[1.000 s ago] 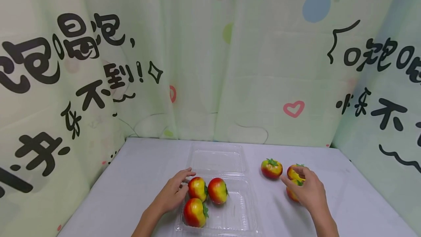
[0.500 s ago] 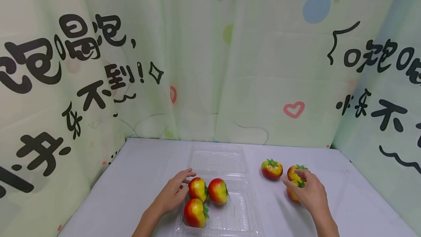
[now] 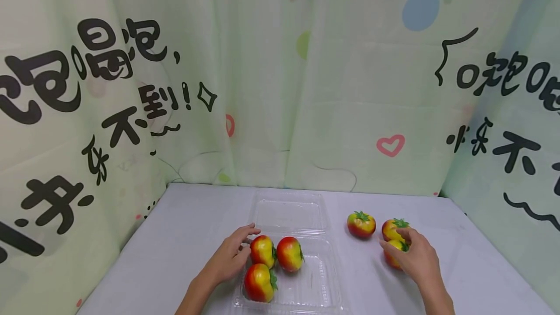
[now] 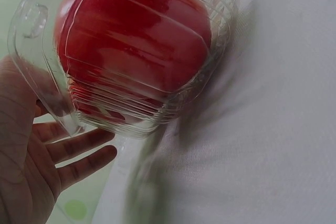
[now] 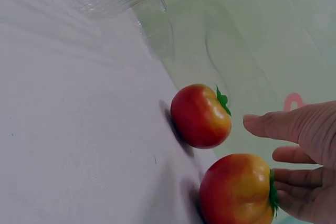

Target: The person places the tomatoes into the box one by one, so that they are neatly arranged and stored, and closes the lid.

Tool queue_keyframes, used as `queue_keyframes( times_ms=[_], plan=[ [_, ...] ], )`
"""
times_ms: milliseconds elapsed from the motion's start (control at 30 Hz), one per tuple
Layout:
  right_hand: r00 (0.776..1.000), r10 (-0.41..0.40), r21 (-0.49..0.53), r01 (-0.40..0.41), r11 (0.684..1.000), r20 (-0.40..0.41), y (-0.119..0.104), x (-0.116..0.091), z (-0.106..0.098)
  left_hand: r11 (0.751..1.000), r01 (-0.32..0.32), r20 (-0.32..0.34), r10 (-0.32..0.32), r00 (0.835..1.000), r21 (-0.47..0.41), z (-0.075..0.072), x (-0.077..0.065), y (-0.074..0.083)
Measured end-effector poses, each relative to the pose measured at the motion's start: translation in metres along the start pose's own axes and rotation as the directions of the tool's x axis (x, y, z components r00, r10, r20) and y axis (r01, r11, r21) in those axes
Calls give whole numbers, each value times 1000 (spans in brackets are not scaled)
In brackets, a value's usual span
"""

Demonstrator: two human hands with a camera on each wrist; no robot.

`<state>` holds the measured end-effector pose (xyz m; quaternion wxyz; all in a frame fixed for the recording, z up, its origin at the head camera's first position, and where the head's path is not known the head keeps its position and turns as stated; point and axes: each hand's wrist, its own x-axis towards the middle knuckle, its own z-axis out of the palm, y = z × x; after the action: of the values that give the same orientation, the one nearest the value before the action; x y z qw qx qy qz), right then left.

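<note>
Three red-and-yellow persimmons with green leaf caps lie on their sides in a clear plastic clamshell box point(image 3: 308, 286): a back left one point(image 3: 262, 251), a back right one point(image 3: 289, 254) and a front one point(image 3: 259, 283). My left hand point(image 3: 229, 255) rests at the box's left rim, its fingers extended behind the plastic in the left wrist view. At the right, my right hand point(image 3: 421, 260) hovers over the nearest loose persimmon point(image 3: 393, 259), partly covering it. In the right wrist view its thumb point(image 5: 273, 124) stands away from that fruit point(image 5: 236, 192), while the fingertips overlap its leaf cap.
Behind the nearest loose fruit sits another persimmon point(image 3: 391, 229), and a third point(image 3: 361, 225) lies to its left. The box's clear lid point(image 3: 288, 213) is folded back on the white table point(image 3: 197, 208). A printed curtain point(image 3: 262, 86) borders the table's back and sides.
My right hand has shifted slightly right and down over the nearest loose persimmon, which also sits slightly further right. My left hand and the persimmons in the box stay put.
</note>
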<state>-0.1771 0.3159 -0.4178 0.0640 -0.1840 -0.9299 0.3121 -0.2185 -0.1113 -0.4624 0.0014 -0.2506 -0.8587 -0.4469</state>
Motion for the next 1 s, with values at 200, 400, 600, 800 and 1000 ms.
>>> queue_keyframes(
  times_ms=[200, 400, 600, 800, 1000],
  plan=[
    [1000, -3, -31, 4, 1000, 28, 5, 2, -4, 1000, 0, -5, 0, 1000, -3, 0, 0, 0],
    [997, -16, -65, 20, 998, 73, 10, 3, -8, 1000, -20, -17, 20, 1000, 11, -1, -1, 2],
    [994, -47, -115, 59, 992, 98, 15, 4, -9, 999, -30, -19, 30, 999, 15, 0, -1, 3],
    [991, -70, -136, 85, 987, 111, 17, 5, -8, 1000, -19, -9, 19, 1000, 4, 0, -1, 1],
    [990, -88, -167, 106, 980, 113, 17, 5, -7, 1000, -17, -3, 17, 1000, 0, 0, 0, 1]
  ],
)
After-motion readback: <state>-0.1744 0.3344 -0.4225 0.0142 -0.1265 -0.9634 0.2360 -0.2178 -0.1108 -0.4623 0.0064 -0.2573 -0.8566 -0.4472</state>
